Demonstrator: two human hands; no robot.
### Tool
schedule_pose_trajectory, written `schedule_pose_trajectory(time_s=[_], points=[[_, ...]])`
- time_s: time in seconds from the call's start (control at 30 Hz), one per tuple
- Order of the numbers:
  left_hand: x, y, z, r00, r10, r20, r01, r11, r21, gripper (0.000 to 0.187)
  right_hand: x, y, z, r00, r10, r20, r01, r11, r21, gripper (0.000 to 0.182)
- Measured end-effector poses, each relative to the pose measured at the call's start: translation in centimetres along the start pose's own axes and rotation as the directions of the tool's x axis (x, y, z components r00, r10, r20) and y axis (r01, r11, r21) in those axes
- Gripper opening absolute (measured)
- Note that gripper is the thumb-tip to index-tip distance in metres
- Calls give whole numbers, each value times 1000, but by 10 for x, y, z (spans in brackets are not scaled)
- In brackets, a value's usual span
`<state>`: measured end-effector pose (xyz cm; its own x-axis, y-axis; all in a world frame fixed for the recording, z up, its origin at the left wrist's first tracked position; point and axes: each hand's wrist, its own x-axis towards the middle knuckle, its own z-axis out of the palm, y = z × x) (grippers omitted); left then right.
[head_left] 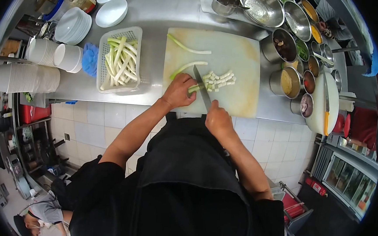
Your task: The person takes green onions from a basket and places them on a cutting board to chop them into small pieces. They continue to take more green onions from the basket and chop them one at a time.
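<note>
From my remote view, the surface [154, 23] carries the board [238, 101], with the basket [100, 61] of stalks [122, 63] to its left. My left hand [182, 90], fingers curled, presses cut stalks to the board; my right hand [218, 119] grips the knife [203, 88], its blade between them and the pieces [220, 80].

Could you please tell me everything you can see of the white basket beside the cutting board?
The basket is white, roughly rectangular and open-topped, with rounded corners and perforated walls that look like plastic. It sits upright on the metal counter, left of the cutting board and apart from it. Loose pale stalks, some partly green, hide most of its floor. A crumpled blue item lies close on its left; whether they touch is unclear.
</note>
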<state>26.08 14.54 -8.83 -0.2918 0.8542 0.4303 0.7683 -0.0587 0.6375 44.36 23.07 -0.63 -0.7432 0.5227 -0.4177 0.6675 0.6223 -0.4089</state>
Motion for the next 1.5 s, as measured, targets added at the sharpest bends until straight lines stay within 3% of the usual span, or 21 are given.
schedule_pose_trajectory(time_s=[0.07, 0.27, 0.4, 0.47, 0.5, 0.53, 0.6, 0.67, 0.73, 0.77, 0.83, 1.07, 1.2, 1.27, 1.37, 1.5], points=[[0, 6, -5, 990, -63, -126, 55, 996, -68, 25, -2, 1, -5, 999, -35, -38, 36, 999, 20, 25], [-9, -12, -1, 997, -52, 63, 54, 998, -23, 29, -3, -17, 3, 998, 15, 66, -14, 1000, -14, 33], [-3, -7, -12, 999, -26, 24, 27, 998, -49, 26, 1, -4, -4, 1000, -19, 21, 18, 1000, 19, 32], [-5, -6, -24, 965, -28, -259, 69, 986, 150, 22, -13, -5, -15, 999, -2, 50, -2, 997, 75, 27], [2, -6, -33, 944, -50, -325, 133, 962, 239, 20, -19, -9, -15, 999, -3, 53, -1, 997, 76, 27], [0, -13, -36, 944, -52, -327, 136, 961, 240, 20, -25, -14, -15, 998, -35, 54, 30, 995, 93, 24], [-1, -28, -42, 958, -255, -131, 279, 935, 219, 24, -27, -14, -13, 996, -73, 45, 68, 992, 107, 22], [-6, -37, -47, 966, -202, -158, 233, 950, 207, 23, -23, -8, 0, 995, -57, 79, 48, 993, 104, 21], [-17, -30, -55, 936, -330, -124, 346, 927, 142, 23, -20, 0, -2, 996, -28, 83, 20, 995, 102, 21], [-24, -25, -56, 935, -333, -120, 348, 926, 144, 23, -20, 3, -5, 1000, -5, 29, 2, 995, 99, 22], [-36, -12, -55, 870, -485, -86, 492, 866, 91, 24, -18, 9, -9, 999, 29, -43, -25, 995, 99, 21], [-50, 8, -40, 842, -510, -175, 517, 856, -3, 23, -1, -25, -24, 993, 11, -120, 0, 995, 95, 24], [-51, 7, -41, 847, -499, -183, 510, 860, 14, 24, 20, -20, 1, 988, -90, -122, 95, 995, 39, 27], [-53, 7, -42, 865, -471, -174, 485, 873, 46, 25, 13, -28, -7, 996, -11, -84, 16, 998, 61, 26], [-50, 11, -40, 854, -497, -153, 504, 864, 9, 25, 2, -44, -28, 1000, 2, -22, -1, 999, 52, 25], [-45, 12, -36, 854, -501, -139, 508, 861, 13, 24, 14, -34, -8, 999, -41, -24, 41, 999, -5, 29]])
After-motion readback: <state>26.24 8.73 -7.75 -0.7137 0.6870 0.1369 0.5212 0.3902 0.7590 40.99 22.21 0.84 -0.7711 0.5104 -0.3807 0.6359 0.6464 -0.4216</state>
